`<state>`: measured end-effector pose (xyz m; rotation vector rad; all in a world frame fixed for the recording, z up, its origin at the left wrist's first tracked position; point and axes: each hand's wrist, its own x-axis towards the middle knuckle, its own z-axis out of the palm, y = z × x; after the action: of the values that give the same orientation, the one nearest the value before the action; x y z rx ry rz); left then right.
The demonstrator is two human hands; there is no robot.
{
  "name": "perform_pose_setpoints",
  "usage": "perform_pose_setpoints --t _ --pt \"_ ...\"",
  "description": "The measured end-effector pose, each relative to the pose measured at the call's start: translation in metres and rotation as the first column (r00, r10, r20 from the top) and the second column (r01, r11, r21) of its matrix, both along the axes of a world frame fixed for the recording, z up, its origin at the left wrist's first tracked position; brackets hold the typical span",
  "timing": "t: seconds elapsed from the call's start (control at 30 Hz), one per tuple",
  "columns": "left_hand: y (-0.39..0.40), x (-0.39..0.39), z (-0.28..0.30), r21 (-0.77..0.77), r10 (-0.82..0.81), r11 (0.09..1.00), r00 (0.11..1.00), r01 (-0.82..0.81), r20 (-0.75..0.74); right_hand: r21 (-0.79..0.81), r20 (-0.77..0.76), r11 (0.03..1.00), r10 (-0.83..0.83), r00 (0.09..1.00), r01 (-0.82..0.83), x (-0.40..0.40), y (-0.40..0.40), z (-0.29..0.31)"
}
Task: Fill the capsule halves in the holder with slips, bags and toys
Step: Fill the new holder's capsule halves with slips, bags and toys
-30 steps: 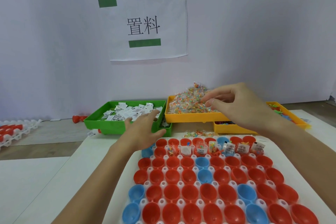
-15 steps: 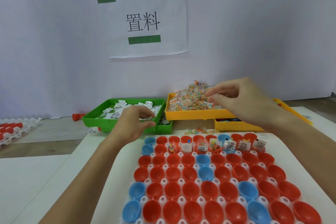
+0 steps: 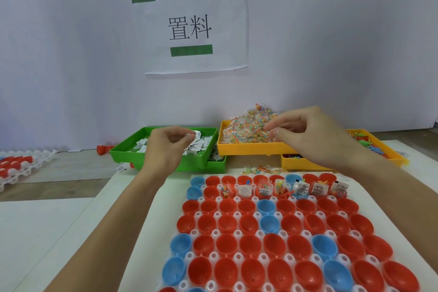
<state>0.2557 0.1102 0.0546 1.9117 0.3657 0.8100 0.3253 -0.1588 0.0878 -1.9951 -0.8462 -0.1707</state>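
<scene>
Two hands had moved since the earlier frames. The left hand (image 3: pixel 166 147), which had lain flat at the green tray's (image 3: pixel 166 163) near rim, had risen over the tray and pinched a white slip (image 3: pixel 193 136) between thumb and fingertips. The right hand (image 3: pixel 308 135) had stayed over the heap of bags (image 3: pixel 244 130) in the orange tray (image 3: pixel 251 150), fingers curled; whether it gripped a bag I could not tell, since the fingertips blended into the pile. The holder (image 3: pixel 279 232) of red and blue capsule halves lay at the table's near edge, its front rows cut off by the frame. Only the second row from the far edge held fillings, too small to make out. The right forearm hid part of the toy tray (image 3: pixel 379 149).
</scene>
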Motion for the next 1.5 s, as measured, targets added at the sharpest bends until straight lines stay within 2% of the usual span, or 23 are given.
perform_pose_setpoints --t 0.17,0.3,0.4,0.53,0.7,0.83,1.07,1.2,1.33,1.4,1.5 --pt "-0.001 0.0 -0.001 -0.109 -0.006 0.994 0.999 0.009 0.033 -0.011 0.002 1.0 0.01 1.0 -0.01 -0.003 0.003 -0.001" --pt "-0.007 -0.001 0.003 -0.283 -0.092 0.953 0.992 0.112 0.083 -0.016 -0.011 1.0 0.01 1.0 -0.01 -0.005 0.004 -0.002" --pt "-0.021 -0.002 0.011 -0.403 -0.232 0.879 0.966 0.257 0.111 -0.02 -0.018 1.0 0.015 1.0 -0.016 -0.008 0.005 -0.001" --pt "-0.052 -0.006 0.025 -0.515 -0.445 0.732 0.885 0.447 0.136 -0.026 0.003 0.999 0.032 0.999 -0.032 -0.014 0.007 0.003" --pt "-0.088 -0.016 0.033 -0.526 -0.646 0.61 0.756 0.593 0.103 -0.005 0.097 0.999 0.036 0.995 -0.036 -0.021 0.011 0.008" --pt "-0.096 -0.025 0.034 -0.542 -0.703 0.551 0.703 0.635 0.108 -0.136 0.196 0.99 0.05 0.979 -0.023 -0.025 0.011 0.008" --pt "-0.088 -0.04 0.033 -0.459 -0.768 0.564 0.64 0.686 0.012 -0.085 0.182 0.994 0.089 0.979 -0.075 -0.033 0.014 0.01" --pt "-0.086 -0.039 0.033 -0.348 -0.727 0.66 0.682 0.665 -0.076 -0.074 0.074 0.993 0.097 0.992 -0.092 -0.031 0.015 0.01" --pt "-0.082 -0.04 0.034 -0.198 -0.708 0.706 0.684 0.68 -0.178 -0.032 -0.054 0.994 0.106 0.993 -0.108 -0.028 0.014 0.009" --pt "-0.081 -0.041 0.035 -0.169 -0.69 0.723 0.699 0.67 -0.187 0.003 -0.105 0.993 0.119 0.987 -0.119 -0.029 0.016 0.007" --pt "-0.083 -0.042 0.037 -0.112 -0.64 0.767 0.746 0.631 -0.184 0.034 -0.101 0.994 0.103 0.99 -0.1 -0.031 0.019 0.005"
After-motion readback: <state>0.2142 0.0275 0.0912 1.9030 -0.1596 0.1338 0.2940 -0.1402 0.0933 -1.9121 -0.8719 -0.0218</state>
